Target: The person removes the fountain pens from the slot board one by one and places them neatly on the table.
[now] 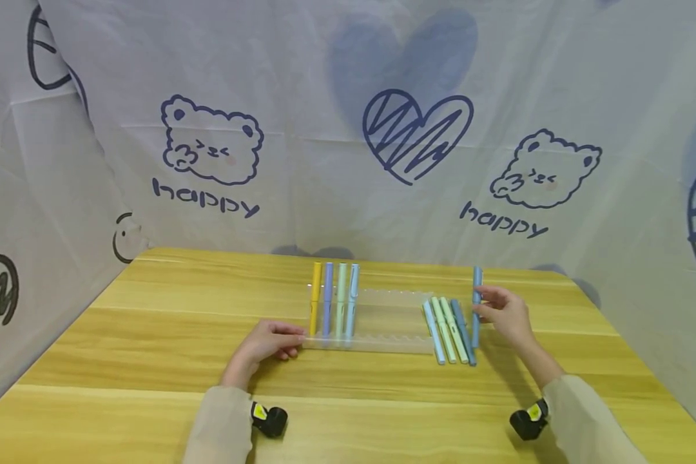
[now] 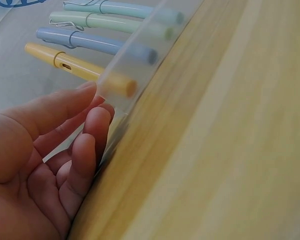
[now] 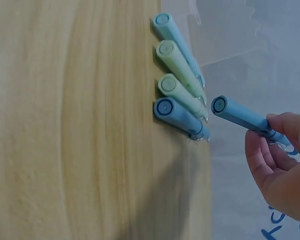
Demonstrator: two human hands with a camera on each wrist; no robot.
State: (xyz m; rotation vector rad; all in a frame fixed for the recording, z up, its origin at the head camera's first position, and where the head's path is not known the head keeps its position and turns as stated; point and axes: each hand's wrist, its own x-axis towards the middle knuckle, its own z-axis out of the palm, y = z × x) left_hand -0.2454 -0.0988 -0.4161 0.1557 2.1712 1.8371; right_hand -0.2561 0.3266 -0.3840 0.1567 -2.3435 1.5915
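At the left end of a clear plastic pen rack [image 1: 391, 346], my left hand [image 1: 274, 340] pinches its front corner between thumb and fingers. Four slots in a row carry a yellow pen [image 1: 316, 298], a purple-blue pen [image 1: 327, 299], a pale green pen [image 1: 341, 300] and a light blue pen [image 1: 352, 300]. My right hand [image 1: 506, 314] holds a blue pen [image 3: 242, 115] above the table, thumb and fingers round its middle. Below it and to its left, a dark blue pen [image 3: 177, 117], pale green pens [image 3: 180, 70] and a light blue pen [image 3: 177, 40] lie side by side.
The loose pens lie close against the rack's right end. Everything rests on a wood-grain table [image 1: 348, 393]. A white cloth [image 1: 301, 77] printed with bears and hearts hangs behind and along the sides. Small black cameras [image 1: 270, 420] sit at both wrists.
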